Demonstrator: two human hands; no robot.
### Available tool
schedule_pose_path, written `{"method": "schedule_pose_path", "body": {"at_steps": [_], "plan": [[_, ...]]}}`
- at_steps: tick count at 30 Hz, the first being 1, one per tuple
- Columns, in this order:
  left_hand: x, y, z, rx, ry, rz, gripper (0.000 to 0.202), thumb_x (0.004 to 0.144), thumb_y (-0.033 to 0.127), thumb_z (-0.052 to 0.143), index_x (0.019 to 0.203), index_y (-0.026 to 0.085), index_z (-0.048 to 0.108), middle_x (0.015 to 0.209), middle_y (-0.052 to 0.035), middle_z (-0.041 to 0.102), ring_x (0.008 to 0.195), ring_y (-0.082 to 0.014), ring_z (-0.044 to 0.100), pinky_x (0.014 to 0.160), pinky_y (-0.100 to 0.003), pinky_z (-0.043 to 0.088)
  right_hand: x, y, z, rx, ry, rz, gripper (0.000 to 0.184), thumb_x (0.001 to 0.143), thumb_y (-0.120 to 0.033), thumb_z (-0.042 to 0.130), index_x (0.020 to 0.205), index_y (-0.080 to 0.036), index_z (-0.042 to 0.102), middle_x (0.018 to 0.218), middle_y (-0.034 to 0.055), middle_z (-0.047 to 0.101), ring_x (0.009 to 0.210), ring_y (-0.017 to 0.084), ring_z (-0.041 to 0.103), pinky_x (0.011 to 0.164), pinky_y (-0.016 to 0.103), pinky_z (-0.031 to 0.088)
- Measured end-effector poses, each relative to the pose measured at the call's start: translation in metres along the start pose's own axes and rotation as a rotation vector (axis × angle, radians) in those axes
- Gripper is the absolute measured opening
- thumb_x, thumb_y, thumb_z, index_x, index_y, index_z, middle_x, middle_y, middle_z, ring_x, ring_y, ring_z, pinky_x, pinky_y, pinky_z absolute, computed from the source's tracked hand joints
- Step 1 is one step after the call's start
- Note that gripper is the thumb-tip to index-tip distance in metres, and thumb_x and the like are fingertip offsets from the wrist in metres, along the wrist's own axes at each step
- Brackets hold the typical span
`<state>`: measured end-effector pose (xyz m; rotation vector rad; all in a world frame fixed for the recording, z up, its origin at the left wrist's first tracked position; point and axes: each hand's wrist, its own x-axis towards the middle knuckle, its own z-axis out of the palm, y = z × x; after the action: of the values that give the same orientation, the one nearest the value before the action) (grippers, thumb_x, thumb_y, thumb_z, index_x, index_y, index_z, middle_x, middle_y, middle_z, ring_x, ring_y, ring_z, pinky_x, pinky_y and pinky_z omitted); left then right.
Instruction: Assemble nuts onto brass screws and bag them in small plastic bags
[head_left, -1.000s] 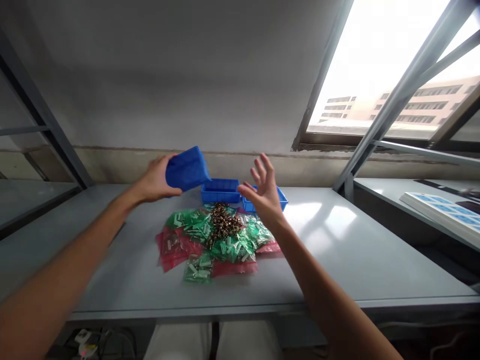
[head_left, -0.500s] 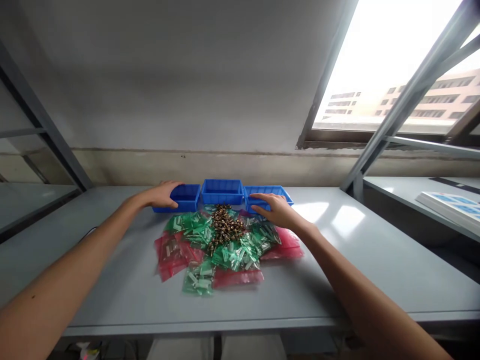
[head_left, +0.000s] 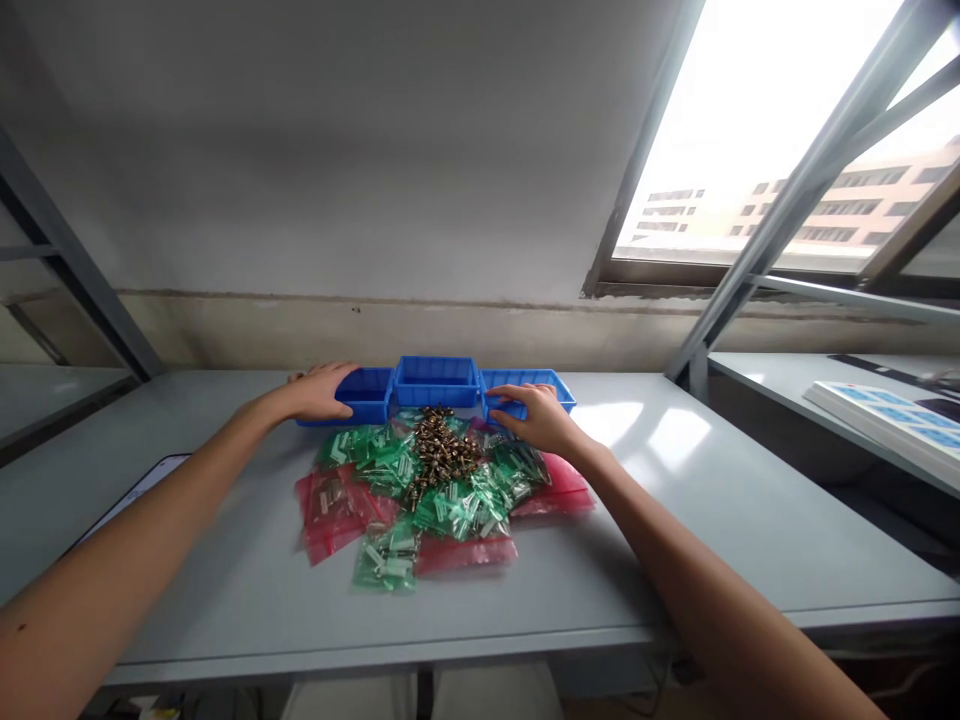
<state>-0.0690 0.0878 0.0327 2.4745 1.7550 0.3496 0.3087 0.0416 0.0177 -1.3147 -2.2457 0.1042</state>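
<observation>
My left hand [head_left: 321,392] is at the left end of the left blue bin [head_left: 367,412], thumb along its front and fingers toward its back. Over the right blue bin [head_left: 564,402] is my right hand [head_left: 541,418], fingers and thumb apart. Nothing shows in either hand; whether they touch the bins I cannot tell. Between them stands the middle blue bin [head_left: 436,396]. In front lies a heap of small brass-coloured metal parts [head_left: 444,448], ringed by green plastic bags [head_left: 459,508] holding small pieces and by red plastic bags [head_left: 330,510].
A phone-like flat device [head_left: 139,490] lies partly behind my left forearm. The grey table [head_left: 247,600] runs back to the wall. Metal frame posts [head_left: 697,370] rise at both sides. On the right, a white box with blue panels [head_left: 892,415] lies on another surface.
The view has turned slightly right, so everything sits a little further left. More of the phone-like device shows. Both hands keep nearly the same places at the bins.
</observation>
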Motion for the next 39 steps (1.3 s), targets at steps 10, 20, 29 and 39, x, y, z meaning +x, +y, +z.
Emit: {"method": "schedule_pose_path", "body": {"at_steps": [10,20,29,39], "plan": [[-0.007,0.022,-0.005,0.114,-0.087,-0.040,0.087,0.063,0.038,0.064,0.145,0.025,0.040,0.152,-0.0189,0.037,0.138,-0.0461,0.033,0.103,-0.067,0.030,-0.001,0.002,0.002,-0.044,0.055,-0.083,0.029,0.089,-0.039,0.063,0.113,-0.026,0.069,0.103,0.0065,0.073,0.102,0.030,0.062,0.096,0.051,0.038],[-0.069,0.113,0.014,-0.134,0.203,0.393,0.044,0.083,0.037,0.055,0.125,0.026,0.055,0.136,-0.0074,0.053,0.129,-0.0280,0.045,0.111,-0.046,0.032,-0.021,-0.087,0.005,0.039,-0.168,-0.566,0.025,0.090,-0.012,0.053,0.106,-0.022,0.071,0.110,0.0074,0.067,0.103,0.021,0.060,0.092,0.037,0.048],[-0.083,0.136,0.033,-0.073,0.126,0.482,0.019,0.089,0.032,0.052,0.101,0.022,0.062,0.114,-0.0086,0.059,0.107,-0.0261,0.055,0.093,-0.042,0.047,-0.017,-0.069,0.019,0.126,-0.084,-0.383,0.023,0.086,-0.007,0.055,0.101,-0.016,0.069,0.097,0.0081,0.068,0.091,0.020,0.063,0.084,0.033,0.052],[-0.091,0.125,0.035,-0.052,0.232,0.286,0.025,0.089,0.039,0.052,0.107,0.022,0.059,0.115,-0.0078,0.060,0.109,-0.0274,0.053,0.092,-0.043,0.045,-0.034,-0.092,0.020,0.105,-0.069,-0.385,0.019,0.088,-0.013,0.058,0.103,-0.017,0.070,0.099,0.0082,0.067,0.094,0.020,0.062,0.087,0.033,0.050]]}}
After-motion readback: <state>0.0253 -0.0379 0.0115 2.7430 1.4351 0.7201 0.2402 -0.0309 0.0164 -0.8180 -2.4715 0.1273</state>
